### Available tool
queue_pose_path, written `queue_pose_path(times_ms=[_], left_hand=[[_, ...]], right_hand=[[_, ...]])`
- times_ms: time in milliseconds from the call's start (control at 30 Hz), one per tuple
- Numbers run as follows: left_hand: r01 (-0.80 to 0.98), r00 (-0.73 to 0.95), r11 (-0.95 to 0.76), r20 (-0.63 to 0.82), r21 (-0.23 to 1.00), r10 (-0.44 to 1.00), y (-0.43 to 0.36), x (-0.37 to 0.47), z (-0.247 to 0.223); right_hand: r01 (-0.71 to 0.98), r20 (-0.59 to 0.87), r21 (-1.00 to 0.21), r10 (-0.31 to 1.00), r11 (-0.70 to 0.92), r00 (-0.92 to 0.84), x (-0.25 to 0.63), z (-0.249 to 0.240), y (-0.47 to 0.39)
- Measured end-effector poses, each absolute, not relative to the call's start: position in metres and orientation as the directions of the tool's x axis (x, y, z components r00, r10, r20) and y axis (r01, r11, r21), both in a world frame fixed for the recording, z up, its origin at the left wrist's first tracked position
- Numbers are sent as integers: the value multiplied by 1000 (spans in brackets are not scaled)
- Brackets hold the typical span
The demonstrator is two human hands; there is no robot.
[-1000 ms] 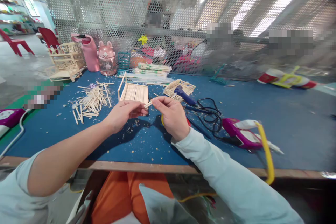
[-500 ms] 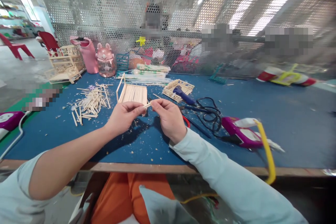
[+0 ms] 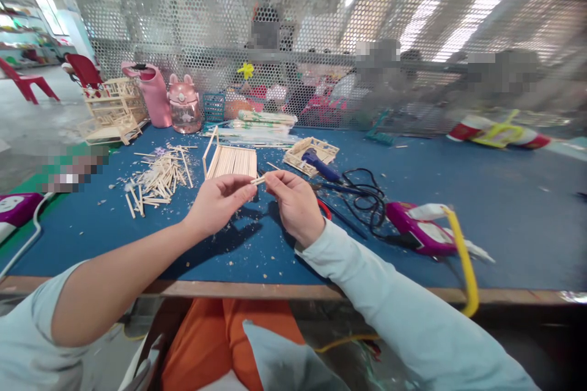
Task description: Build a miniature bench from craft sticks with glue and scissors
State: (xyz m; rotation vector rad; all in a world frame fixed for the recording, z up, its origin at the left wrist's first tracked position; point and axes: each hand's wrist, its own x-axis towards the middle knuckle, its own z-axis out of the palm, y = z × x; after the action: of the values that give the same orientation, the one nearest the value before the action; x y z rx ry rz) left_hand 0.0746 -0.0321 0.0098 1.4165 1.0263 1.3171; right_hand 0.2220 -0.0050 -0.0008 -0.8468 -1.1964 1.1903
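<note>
Between my two hands is a short pale wooden stick [image 3: 258, 181], pinched at each end. My left hand [image 3: 221, 201] closes thumb and fingers on its left end, and my right hand [image 3: 293, 204] grips the other end. Just behind my left hand lies a slatted wooden panel [image 3: 233, 162] with an upright frame [image 3: 211, 149] at its left side. A pile of loose sticks [image 3: 162, 178] is to the left. Behind my right hand, a blue glue gun [image 3: 321, 167] rests against a small wooden frame [image 3: 300, 153].
Black cable [image 3: 367, 195] and a purple power strip [image 3: 426, 232] with a yellow cord are at right. A pink bottle [image 3: 156, 98], a clear bottle [image 3: 184, 111], wrapped stick bundles [image 3: 266, 119] and a wooden model [image 3: 114, 110] stand behind. Mesh [image 3: 183, 6] rises beyond.
My hands stay in nearly the same place, with the stick still between them. The fingers of my left hand have shifted slightly. The view has moved a little.
</note>
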Motion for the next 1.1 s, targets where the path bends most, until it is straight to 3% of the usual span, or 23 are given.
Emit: queue_pose_path(times_ms=[100,233,333,500,600,700,833,967,1100], left_hand=[[178,27,-312,313,933,950,-36,76,11],[266,18,-374,383,889,924,-35,74,11],[265,5,-405,419,875,908,-34,73,10],[195,16,-472,478,860,878,-30,74,5],[153,15,-513,517,844,856,-30,77,3],[37,6,-474,474,880,881,-32,80,5],[-216,45,-157,170,964,984,-29,79,11],[-231,236,150,-94,961,967,-26,70,17],[-137,350,192,-134,972,927,-28,65,22]], right_hand=[[-198,228,-957,971,211,-68,221,0,-7],[-176,235,-960,969,219,-77,221,4,-10],[-223,213,-957,972,187,-96,219,5,-12],[-390,48,-920,972,-47,-231,210,5,-17],[-419,51,-906,969,-56,-241,204,4,-20],[-381,126,-924,972,41,-200,203,3,-22],[-146,300,-950,937,276,-177,212,4,-17],[159,587,-736,737,658,-334,228,7,-6],[244,631,-549,588,799,-506,237,8,0]])
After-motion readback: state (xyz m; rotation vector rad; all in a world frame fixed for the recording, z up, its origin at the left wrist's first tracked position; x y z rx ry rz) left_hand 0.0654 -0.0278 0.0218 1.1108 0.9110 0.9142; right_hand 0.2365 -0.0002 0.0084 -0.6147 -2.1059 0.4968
